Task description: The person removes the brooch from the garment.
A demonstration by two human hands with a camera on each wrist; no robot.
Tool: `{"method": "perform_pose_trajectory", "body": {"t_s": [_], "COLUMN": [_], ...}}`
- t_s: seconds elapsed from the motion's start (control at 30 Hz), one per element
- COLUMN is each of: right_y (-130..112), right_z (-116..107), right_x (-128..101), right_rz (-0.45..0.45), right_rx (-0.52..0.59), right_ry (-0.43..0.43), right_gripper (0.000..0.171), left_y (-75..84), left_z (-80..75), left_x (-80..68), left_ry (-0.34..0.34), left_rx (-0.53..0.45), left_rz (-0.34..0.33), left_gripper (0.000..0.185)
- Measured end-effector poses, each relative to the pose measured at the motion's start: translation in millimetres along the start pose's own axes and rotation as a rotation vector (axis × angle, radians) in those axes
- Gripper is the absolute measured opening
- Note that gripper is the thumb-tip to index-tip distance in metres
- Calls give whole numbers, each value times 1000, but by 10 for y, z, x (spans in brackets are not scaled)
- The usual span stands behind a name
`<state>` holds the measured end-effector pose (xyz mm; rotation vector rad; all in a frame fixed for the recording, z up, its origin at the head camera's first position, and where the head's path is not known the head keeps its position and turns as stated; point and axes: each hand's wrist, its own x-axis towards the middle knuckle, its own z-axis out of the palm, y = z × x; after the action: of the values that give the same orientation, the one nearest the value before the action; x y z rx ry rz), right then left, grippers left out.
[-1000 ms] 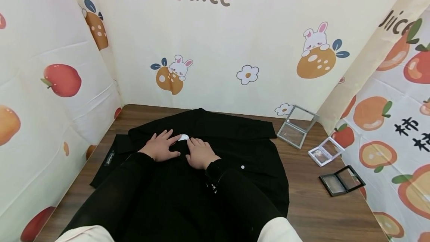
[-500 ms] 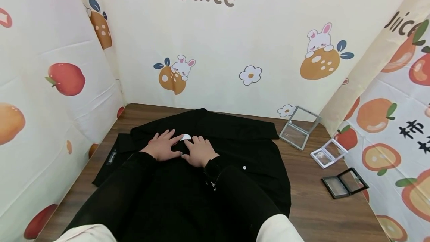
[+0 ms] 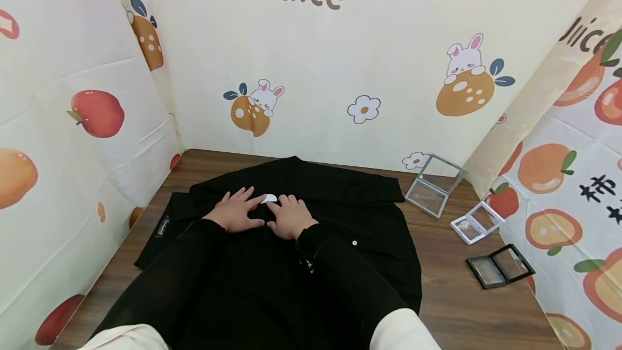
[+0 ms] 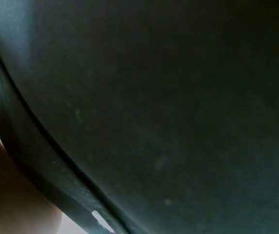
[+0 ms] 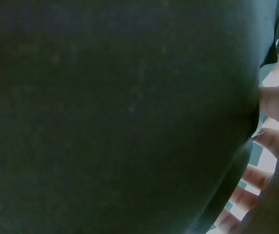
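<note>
A black button-up garment [image 3: 340,220] lies spread on the wooden table, one part folded across its top. My left hand [image 3: 235,210] rests flat on the cloth with fingers spread. Close to its right, my right hand [image 3: 291,217] also lies on the garment, fingers extended and thumb toward the left hand. Between the two hands shows a small white half-round piece [image 3: 269,198]; its kind is unclear, and both hands reach its edges. Dark cloth fills most of both wrist views, with the right fingers [image 5: 244,197] at the right edge and part of the left hand [image 4: 12,195] at lower left.
Three folding mirrors stand unfolded on the table [image 3: 452,307] at right: a grey one [image 3: 427,196], a white one [image 3: 468,229] and a black one [image 3: 487,271]. A label [image 3: 163,227] shows on the garment's left side. Printed curtains [image 3: 311,58] enclose the table's back and sides.
The head view has shifted slightly, so the scene sits a little further right. My right hand has moved slightly closer to the left; the garment lies as before.
</note>
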<state>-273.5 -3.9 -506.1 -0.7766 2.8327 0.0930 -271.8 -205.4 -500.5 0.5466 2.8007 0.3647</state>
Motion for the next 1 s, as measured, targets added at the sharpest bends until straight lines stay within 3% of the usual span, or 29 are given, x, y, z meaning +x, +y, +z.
{"method": "perform_pose_trajectory", "body": {"t_s": [0.27,0.57,1.0], "right_y": [-10,9,20], "right_z": [-81,-15,-173], "right_x": [-47,7,-71], "right_rz": [-8,-12,-9], "right_rx": [-22,-40,-41], "right_ry": [-22,-46,-74], "right_gripper": [61,62,64], "left_y": [-14,14,-60], "left_z": [19,-6,12], "left_x": [15,19,84], "left_ry": [-10,-46,-49], "left_rx": [-11,-111,-128], "left_rz": [-7,-34,-34], "left_gripper": [81,81,84]}}
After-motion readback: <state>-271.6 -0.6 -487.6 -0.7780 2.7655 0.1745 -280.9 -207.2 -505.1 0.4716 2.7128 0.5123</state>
